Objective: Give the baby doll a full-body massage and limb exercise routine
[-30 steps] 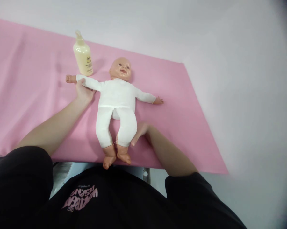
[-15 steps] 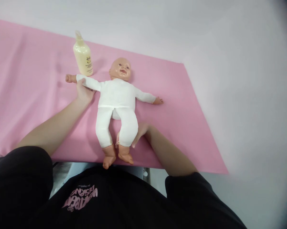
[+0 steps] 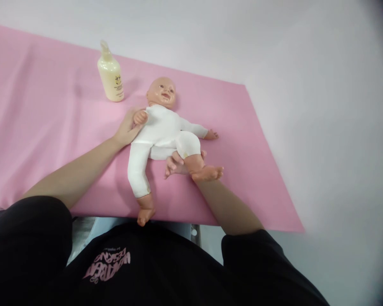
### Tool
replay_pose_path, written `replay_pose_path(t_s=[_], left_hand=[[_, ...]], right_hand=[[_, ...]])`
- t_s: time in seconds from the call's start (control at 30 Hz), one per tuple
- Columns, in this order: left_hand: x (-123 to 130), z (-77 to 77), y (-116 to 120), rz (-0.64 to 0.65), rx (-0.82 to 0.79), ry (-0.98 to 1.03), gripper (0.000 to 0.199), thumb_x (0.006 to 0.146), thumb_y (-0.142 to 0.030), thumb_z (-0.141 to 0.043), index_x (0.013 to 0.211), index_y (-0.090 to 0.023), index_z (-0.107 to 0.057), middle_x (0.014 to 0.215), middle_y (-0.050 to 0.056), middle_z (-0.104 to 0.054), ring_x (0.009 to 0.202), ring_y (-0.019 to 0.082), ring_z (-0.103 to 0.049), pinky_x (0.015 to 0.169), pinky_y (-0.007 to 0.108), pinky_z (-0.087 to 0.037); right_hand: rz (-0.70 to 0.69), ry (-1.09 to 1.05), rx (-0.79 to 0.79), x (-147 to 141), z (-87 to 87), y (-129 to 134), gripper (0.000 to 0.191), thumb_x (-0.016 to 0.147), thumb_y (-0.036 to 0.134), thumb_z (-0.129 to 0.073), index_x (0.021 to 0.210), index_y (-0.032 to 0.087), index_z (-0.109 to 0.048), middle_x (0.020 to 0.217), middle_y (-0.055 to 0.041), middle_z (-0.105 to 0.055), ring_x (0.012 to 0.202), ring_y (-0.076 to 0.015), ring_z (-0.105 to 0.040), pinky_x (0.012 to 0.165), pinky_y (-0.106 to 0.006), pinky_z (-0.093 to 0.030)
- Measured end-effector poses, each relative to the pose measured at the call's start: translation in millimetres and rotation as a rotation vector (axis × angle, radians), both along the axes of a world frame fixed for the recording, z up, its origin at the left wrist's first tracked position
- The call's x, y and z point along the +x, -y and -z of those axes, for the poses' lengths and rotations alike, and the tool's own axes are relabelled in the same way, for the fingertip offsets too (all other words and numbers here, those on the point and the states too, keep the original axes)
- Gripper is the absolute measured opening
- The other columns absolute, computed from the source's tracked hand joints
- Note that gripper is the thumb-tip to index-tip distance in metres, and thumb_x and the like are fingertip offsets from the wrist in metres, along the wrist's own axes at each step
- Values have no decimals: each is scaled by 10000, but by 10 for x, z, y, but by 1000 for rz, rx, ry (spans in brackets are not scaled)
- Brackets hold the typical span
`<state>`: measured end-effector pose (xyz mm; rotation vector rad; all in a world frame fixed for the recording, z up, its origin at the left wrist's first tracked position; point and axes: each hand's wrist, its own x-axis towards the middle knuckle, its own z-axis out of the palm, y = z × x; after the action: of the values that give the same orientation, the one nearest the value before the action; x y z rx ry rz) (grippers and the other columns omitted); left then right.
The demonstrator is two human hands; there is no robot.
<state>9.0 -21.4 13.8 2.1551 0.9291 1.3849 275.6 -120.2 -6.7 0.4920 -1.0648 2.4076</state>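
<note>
A baby doll (image 3: 161,123) with a white cloth body lies on its back on the pink mat. My left hand (image 3: 128,127) holds the doll's arm at the left, folded in so its small fist rests by the chest; my fingers are partly hidden behind it. My right hand (image 3: 177,165) is beneath the doll's raised leg on the right, its fingers curled round the lower leg, which is bent up and outward. The other leg lies straight toward the near edge. The doll's arm on the right stretches out over the mat.
A pale yellow pump bottle (image 3: 111,80) stands upright beyond my left hand. The pink mat (image 3: 242,178) covers the table, its right edge slanting toward me. A white surface (image 3: 306,106) lies beyond it.
My left hand has moved right and folded the doll's arm in to its chest. My right hand has lifted the doll's leg on the right, bending it up and outward.
</note>
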Motion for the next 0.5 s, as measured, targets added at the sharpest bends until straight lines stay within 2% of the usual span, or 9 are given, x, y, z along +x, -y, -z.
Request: replay_pose_path(t_s=[0.1, 0.17, 0.27, 0.5], left_hand=[[20, -95, 62, 62, 93, -144, 646, 957, -738, -547, 1381, -255, -616, 1394, 172, -638, 1365, 362, -563, 1225, 571, -367], [31, -131, 73, 78, 113, -202, 580, 973, -676, -553, 1367, -259, -642, 1385, 169, -641, 1351, 364, -565, 1212, 582, -375], [43, -155, 72, 83, 115, -239, 544, 959, -626, -585, 1353, -258, -662, 1365, 166, -648, 1334, 371, -563, 1198, 594, -382], [51, -169, 73, 83, 99, -240, 524, 938, -607, -608, 1328, -263, -672, 1335, 158, -653, 1312, 383, -560, 1177, 615, -385]], right_hand=[[157, 152, -122, 46, -101, -40, 617, 702, 838, -702, 766, 248, -532, 914, -42, -671, 964, -253, -726, 950, -467, -625], [322, 279, -245, 69, -177, -54, 612, 762, 847, -628, 759, 247, -506, 865, -31, -650, 882, -227, -703, 895, -436, -634], [507, 336, -378, 81, -257, -59, 576, 808, 817, -590, 760, 250, -497, 813, -15, -624, 824, -212, -676, 832, -397, -635], [527, 308, -370, 87, -248, -61, 523, 810, 774, -626, 779, 261, -524, 789, -13, -603, 826, -232, -650, 849, -428, -621]])
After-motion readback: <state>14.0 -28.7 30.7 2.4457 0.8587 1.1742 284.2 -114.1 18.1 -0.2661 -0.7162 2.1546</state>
